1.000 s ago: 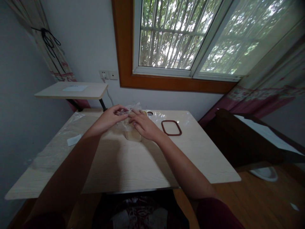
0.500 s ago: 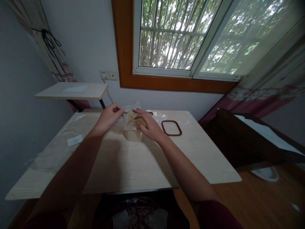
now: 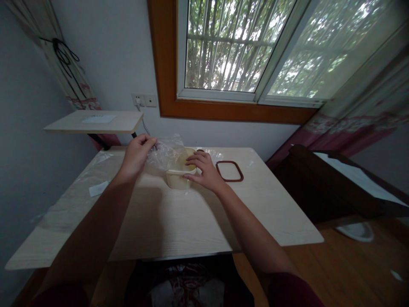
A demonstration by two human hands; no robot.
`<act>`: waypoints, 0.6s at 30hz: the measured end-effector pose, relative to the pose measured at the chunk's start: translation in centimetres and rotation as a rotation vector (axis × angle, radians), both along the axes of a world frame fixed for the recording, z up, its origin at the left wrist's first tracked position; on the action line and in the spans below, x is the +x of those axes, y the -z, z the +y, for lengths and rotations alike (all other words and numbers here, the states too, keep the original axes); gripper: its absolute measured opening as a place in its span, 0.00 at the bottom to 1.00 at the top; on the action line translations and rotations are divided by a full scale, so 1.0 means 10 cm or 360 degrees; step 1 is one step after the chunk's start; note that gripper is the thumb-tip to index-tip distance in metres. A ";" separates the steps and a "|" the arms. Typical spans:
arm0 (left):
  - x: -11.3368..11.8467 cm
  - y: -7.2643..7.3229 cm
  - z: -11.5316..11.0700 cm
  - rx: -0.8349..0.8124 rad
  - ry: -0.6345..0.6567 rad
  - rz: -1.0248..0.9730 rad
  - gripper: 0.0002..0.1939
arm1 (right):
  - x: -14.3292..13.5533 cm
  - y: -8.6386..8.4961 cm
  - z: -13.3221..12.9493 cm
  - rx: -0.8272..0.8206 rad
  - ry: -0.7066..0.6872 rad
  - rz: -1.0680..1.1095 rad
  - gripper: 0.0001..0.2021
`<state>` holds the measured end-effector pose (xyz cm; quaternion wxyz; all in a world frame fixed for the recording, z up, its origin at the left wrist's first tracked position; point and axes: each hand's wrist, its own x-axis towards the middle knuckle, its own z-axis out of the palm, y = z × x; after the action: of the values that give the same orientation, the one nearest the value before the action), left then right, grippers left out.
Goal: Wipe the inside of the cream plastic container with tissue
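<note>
My left hand is closed in a pinch on the edge of a clear, crinkled plastic bag, which stretches from it to the right. Beneath the bag's right end stands a pale cream plastic container, upright on the table. My right hand grips the container's right rim, fingers over the top and thumb on the near side. To the right of that hand lies a reddish-brown rounded-square ring, like a lid frame. Behind the right fingers, a small dark round thing is partly hidden.
On the left of the wooden table, clear plastic film lies spread, with a white paper slip beside it. A raised shelf stands at the back left. Beyond the right edge is a dark piece of furniture.
My left hand has moved left, pulling the bag away from the container and uncovering more of its rim. My right hand has shifted slightly right and down onto the rim.
</note>
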<state>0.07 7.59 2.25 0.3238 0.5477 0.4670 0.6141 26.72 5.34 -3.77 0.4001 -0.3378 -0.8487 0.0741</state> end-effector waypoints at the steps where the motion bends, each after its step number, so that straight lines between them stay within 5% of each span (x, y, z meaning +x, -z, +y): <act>1: -0.01 0.01 0.01 0.0003 -0.0018 -0.0018 0.12 | 0.00 0.00 -0.01 0.0002 0.0006 -0.0017 0.21; 6: -0.06 0.01 0.03 0.0042 -0.0095 -0.0138 0.12 | 0.01 0.01 -0.05 0.0010 0.0003 -0.0083 0.23; 10: -0.07 0.00 0.00 0.0040 -0.0048 -0.0330 0.12 | 0.02 0.09 -0.05 -0.0072 0.0022 0.0101 0.43; 14: -0.09 0.01 -0.04 -0.0006 0.0077 -0.0523 0.10 | 0.01 0.30 0.01 -0.0416 -0.0007 0.0556 0.64; 18: -0.11 0.04 -0.03 -0.0071 0.0167 -0.0693 0.08 | -0.03 0.56 0.07 -0.0792 -0.0202 0.0778 0.74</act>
<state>-1.02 7.25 1.83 0.4605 0.4184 0.3705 0.6896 26.38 5.99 -9.34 0.4915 -0.3438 -0.7031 0.3819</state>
